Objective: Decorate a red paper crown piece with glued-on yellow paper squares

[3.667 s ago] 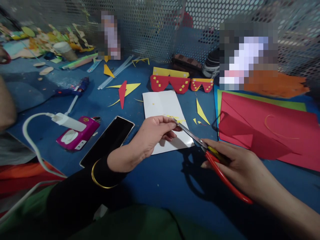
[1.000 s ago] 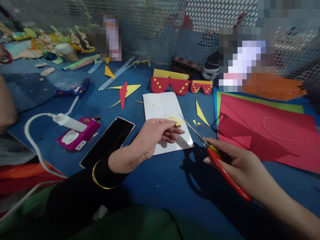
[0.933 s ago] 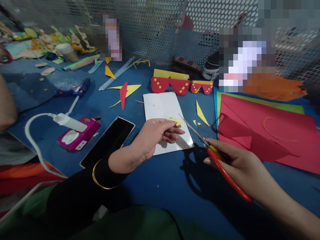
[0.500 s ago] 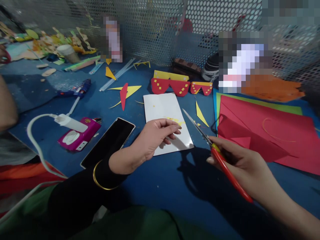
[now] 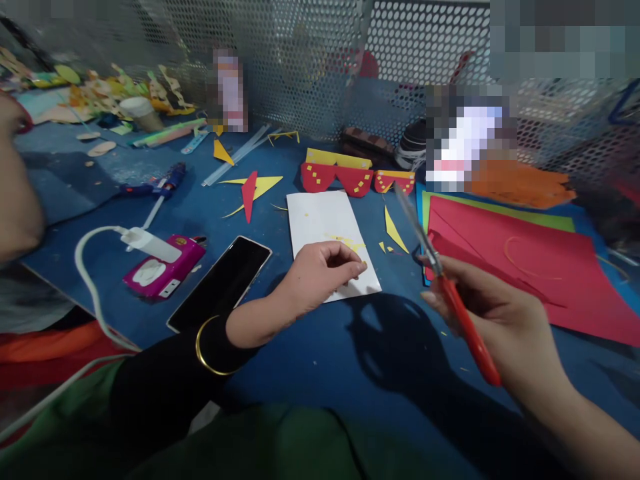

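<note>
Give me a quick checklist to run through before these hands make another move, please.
1. Scissors held in the right hand: ok.
2. Blades apart from the left hand: ok, there is a visible gap.
3. Blades fully closed: cannot tell, they are blurred.
4. Something pinched in the left fingertips: cannot tell, too small to be sure.
5. White sheet free of scraps: not ok, yellow bits lie on it.
6. Phone apart from the scissors: ok, it lies beyond the left hand.
</note>
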`<state>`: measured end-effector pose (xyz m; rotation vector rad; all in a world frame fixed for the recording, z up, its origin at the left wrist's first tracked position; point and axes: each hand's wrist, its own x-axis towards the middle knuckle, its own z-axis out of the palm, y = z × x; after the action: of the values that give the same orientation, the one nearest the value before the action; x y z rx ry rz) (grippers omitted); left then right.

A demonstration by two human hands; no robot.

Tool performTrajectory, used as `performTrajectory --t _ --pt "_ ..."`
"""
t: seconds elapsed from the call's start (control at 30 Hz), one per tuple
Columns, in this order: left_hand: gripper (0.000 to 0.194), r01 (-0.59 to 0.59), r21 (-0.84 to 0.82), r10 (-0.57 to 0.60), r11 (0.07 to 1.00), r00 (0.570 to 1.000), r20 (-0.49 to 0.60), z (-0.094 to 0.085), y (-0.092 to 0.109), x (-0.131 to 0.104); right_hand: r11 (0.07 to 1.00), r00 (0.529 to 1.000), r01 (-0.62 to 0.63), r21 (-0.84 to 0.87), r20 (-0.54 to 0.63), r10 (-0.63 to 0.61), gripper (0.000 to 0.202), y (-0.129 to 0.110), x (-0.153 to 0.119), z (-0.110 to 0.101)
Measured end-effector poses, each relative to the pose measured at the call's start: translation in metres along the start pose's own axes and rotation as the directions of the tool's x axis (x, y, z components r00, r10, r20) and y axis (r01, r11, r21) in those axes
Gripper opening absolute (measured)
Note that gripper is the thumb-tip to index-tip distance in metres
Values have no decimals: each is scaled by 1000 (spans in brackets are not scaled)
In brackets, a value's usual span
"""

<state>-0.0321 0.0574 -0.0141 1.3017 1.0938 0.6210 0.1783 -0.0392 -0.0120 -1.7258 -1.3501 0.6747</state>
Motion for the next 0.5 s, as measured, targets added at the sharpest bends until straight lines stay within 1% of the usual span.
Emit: performTrajectory --t 0.07,0.1,0.17,0.23,0.3,0.37,0.43,0.5 --pt "9 -139 194 150 971 988 -41 0 -2 -1 995 995 -58 82 -71 64 51 -7 -1 -4" --pt "9 -199 290 224 936 973 -53 0 -3 -1 992 991 -52 113 -113 65 50 -10 -1 -5" --pt "9 -265 433 324 862 944 -67 1 -6 -1 989 986 -17 144 -161 41 48 -15 0 -7" --pt "11 -300 524 384 797 921 -58 2 -8 -2 989 990 -12 146 -139 32 48 -18 3 -8" --pt "13 -344 593 436 728 900 -14 5 -7 -3 988 994 -18 150 -100 33 50 -17 6 -8" --pt "16 -369 664 469 651 882 30 10 -4 -4 980 994 4 197 -106 17 55 -15 7 -7" --pt "18 -365 756 490 544 869 67 17 0 -2 972 991 23 236 -131 8 57 -11 2 -7" --pt "22 -357 845 507 399 853 122 26 3 4 972 988 14 233 -153 23 56 -5 -7 -9"
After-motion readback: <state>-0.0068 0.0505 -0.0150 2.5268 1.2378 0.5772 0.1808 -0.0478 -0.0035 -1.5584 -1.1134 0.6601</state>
